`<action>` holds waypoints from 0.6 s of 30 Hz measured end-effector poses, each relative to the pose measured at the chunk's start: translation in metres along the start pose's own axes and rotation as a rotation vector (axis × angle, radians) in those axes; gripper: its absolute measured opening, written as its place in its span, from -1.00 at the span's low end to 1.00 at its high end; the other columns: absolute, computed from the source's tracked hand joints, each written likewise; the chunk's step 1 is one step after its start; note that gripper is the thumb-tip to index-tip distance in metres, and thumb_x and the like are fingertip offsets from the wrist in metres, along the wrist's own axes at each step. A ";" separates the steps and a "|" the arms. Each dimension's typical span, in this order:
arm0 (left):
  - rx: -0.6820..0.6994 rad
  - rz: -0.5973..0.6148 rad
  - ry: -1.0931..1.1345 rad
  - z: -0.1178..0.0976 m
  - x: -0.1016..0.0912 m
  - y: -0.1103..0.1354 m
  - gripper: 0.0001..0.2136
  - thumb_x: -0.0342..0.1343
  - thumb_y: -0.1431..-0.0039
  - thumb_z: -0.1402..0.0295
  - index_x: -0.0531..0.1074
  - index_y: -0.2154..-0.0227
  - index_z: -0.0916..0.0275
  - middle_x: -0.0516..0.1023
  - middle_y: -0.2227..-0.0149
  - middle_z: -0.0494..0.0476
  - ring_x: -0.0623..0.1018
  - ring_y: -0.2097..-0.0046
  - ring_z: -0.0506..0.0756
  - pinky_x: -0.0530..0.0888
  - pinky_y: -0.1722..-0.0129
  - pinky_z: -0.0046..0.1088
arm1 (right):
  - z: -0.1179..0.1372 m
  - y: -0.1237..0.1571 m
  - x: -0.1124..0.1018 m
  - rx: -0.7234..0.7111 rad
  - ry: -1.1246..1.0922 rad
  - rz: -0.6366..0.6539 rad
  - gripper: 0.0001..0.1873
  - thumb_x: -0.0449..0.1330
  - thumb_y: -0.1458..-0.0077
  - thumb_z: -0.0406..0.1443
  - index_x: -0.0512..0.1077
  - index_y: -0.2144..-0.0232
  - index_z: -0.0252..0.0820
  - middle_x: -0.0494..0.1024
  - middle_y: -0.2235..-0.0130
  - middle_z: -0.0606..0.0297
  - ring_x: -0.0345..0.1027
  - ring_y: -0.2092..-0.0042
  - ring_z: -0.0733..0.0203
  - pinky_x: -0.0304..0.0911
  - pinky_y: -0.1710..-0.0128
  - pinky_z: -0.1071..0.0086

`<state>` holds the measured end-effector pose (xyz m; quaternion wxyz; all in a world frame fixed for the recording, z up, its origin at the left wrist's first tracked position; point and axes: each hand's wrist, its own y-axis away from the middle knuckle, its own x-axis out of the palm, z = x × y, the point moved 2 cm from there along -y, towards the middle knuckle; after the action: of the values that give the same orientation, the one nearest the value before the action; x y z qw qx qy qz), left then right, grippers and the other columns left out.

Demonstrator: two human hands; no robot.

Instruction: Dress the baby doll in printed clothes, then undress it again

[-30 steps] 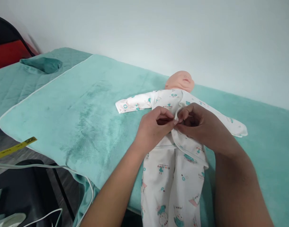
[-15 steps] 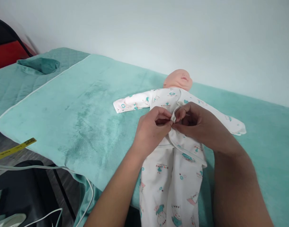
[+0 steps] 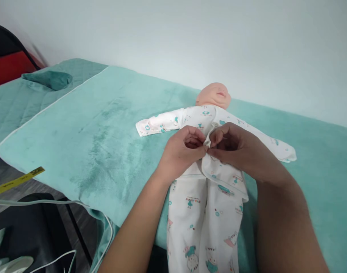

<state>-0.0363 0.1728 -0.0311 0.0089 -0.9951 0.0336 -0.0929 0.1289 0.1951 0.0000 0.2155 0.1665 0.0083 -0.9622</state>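
A baby doll (image 3: 213,95) lies on its back, dressed in a white printed baby shirt (image 3: 197,115) and matching trousers (image 3: 187,223). At the shirt's front, my left hand (image 3: 186,149) pinches the edge of the overlapping flap between thumb and fingers. My right hand (image 3: 236,146) grips the same edge from the other side, its thumb tip almost touching the left one. A fold of cloth rises between the fingertips; whatever fastener may be there is hidden. Below the hands the lower corner of the flap hangs loose over the trousers' waist.
A green plush cover (image 3: 113,125) with white piping spreads under the doll, against a white wall (image 3: 173,41). Far left lie a dark green cloth loop (image 3: 48,79) and a red-and-black chair (image 3: 11,62). A black seat (image 3: 28,227), cables and a yellow strip (image 3: 18,182) sit lower left.
Both hands keep their pinch on the shirt edge, with only a slight shift of the left hand and wrist. The doll stays in place.
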 end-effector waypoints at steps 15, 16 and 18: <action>-0.004 0.037 0.100 0.004 -0.003 -0.001 -0.81 0.23 0.12 0.56 0.38 0.42 0.25 0.47 0.37 -0.02 0.43 0.38 -0.09 0.34 0.37 -0.56 | 0.004 0.001 0.001 0.023 -0.023 0.027 -0.78 0.33 -0.06 -0.18 0.37 0.33 -0.11 0.39 0.44 0.41 0.27 0.47 0.36 0.21 0.52 0.44; -0.006 0.037 0.102 0.004 -0.003 -0.001 -0.81 0.23 0.12 0.55 0.38 0.42 0.25 0.47 0.37 -0.02 0.43 0.38 -0.09 0.34 0.37 -0.56 | 0.004 0.001 0.001 0.030 -0.013 0.017 -0.78 0.32 -0.06 -0.18 0.37 0.33 -0.10 0.40 0.45 0.42 0.27 0.47 0.35 0.22 0.52 0.44; -0.009 0.042 0.106 0.003 -0.003 -0.001 -0.81 0.24 0.11 0.54 0.37 0.43 0.25 0.47 0.37 -0.02 0.42 0.38 -0.09 0.35 0.38 -0.56 | 0.004 0.001 0.002 0.049 0.018 -0.004 -0.79 0.31 -0.07 -0.17 0.38 0.33 -0.10 0.40 0.48 0.42 0.29 0.48 0.34 0.20 0.53 0.44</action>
<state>-0.0385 0.1744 -0.0349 0.0047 -0.9878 0.0555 -0.1452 0.1261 0.1934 0.0035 0.2092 0.1804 -0.0132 -0.9610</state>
